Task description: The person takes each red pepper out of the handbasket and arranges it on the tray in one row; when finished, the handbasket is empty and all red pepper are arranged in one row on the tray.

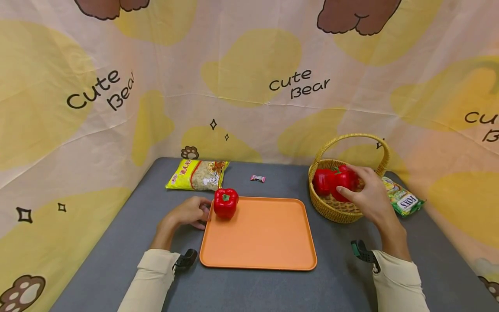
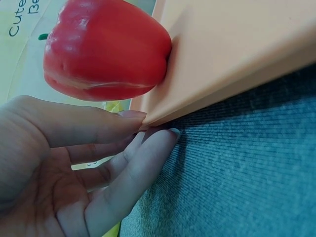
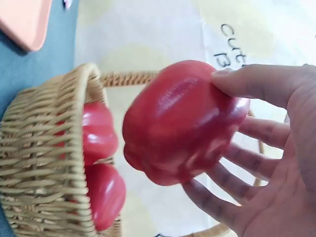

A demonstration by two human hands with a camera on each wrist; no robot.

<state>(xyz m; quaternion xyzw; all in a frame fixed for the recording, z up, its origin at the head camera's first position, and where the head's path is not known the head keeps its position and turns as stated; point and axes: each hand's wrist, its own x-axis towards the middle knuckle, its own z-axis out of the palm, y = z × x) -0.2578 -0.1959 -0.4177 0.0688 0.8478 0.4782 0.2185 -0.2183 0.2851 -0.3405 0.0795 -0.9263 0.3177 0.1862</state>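
My right hand (image 1: 370, 195) holds a red bell pepper (image 3: 177, 123) between thumb and fingers, just above the wicker basket (image 1: 337, 214). Two more red peppers (image 3: 104, 195) show inside the basket in the right wrist view. On the left, my left hand (image 1: 189, 212) pinches the rim of the orange tray (image 1: 261, 236), thumb on top and fingers below. Another red pepper (image 1: 226, 203) with a green stem stands at the tray's far left corner, close to that hand.
Behind the tray lies a yellow food bag (image 1: 199, 175). A small wrapped candy (image 1: 258, 178) sits at the back middle. A green snack packet (image 1: 403, 197) lies right of the basket, whose tall handle (image 1: 352, 135) arches over it. Printed cloth walls (image 1: 249, 56) surround the grey table (image 1: 241, 290).
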